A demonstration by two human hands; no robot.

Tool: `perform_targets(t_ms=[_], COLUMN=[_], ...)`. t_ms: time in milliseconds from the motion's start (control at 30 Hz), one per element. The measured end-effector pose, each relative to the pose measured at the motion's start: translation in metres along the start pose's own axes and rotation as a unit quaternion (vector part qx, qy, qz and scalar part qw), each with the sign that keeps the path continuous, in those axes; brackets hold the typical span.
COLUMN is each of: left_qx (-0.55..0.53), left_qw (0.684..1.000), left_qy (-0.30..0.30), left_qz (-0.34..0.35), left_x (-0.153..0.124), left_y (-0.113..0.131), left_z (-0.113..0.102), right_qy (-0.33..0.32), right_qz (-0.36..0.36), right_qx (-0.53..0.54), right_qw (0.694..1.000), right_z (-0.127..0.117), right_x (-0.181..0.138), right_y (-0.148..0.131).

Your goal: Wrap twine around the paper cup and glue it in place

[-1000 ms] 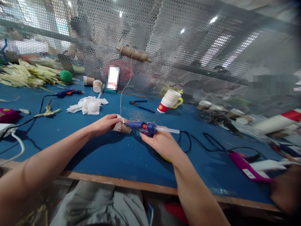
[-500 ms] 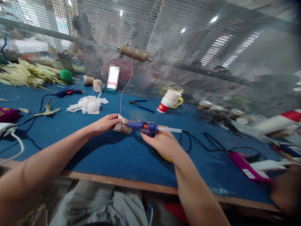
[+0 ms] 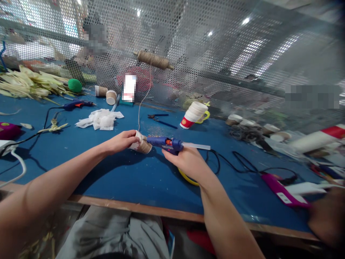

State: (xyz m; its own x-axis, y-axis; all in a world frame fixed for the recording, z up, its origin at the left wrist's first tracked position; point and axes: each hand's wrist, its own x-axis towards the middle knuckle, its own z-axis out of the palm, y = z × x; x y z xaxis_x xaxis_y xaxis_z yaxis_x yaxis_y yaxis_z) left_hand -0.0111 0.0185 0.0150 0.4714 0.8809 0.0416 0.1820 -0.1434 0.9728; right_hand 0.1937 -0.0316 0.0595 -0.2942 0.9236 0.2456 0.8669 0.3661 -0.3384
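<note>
My left hand [image 3: 122,141] is closed around a paper cup [image 3: 140,142] that lies tilted on its side just above the blue table. Brown twine [image 3: 147,146] wraps part of the cup, and a strand rises from it to the twine spool [image 3: 153,59] on the mesh panel. My right hand [image 3: 185,160] grips a blue hot glue gun [image 3: 164,142] with a clear glue stick out of its back end. Its nozzle points left, at or very near the cup's side; I cannot tell whether they touch.
Behind the cup lie pliers [image 3: 163,120], a stack of paper cups [image 3: 194,114] and crumpled white material [image 3: 100,119]. A second glue gun [image 3: 78,104] rests at left. Black cable runs to a purple power strip [image 3: 284,190] at right. A yellow ring [image 3: 188,178] lies under my right wrist.
The glue gun and my right hand have shifted slightly right, and the nozzle sits a little higher along the cup. The cup has turned slightly in my left hand.
</note>
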Motion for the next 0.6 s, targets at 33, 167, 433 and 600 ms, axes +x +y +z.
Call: perform_targets(t_ms=[33, 167, 433, 600], left_qx=[-0.001, -0.012, 0.031, 0.035], left_qw=[1.000, 1.000, 0.999, 0.998], left_qy=[-0.001, 0.004, -0.014, -0.027], left_qz=[0.002, -0.010, 0.027, 0.042], left_x=[0.0000, -0.0006, -0.0017, -0.0015], left_y=[0.0003, 0.0011, 0.0024, 0.0018], left_z=[0.0001, 0.0005, -0.0006, 0.0008], right_qy=[-0.006, -0.025, -0.011, 0.004], right_qz=[0.001, 0.002, 0.012, 0.013], right_qx=[0.000, 0.004, -0.004, 0.003], right_qw=[1.000, 1.000, 1.000, 1.000], right_z=[-0.0005, -0.0025, -0.0022, -0.0019], right_x=[-0.0004, -0.0017, -0.0002, 0.0013], right_y=[-0.0004, -0.0024, 0.0036, 0.0051])
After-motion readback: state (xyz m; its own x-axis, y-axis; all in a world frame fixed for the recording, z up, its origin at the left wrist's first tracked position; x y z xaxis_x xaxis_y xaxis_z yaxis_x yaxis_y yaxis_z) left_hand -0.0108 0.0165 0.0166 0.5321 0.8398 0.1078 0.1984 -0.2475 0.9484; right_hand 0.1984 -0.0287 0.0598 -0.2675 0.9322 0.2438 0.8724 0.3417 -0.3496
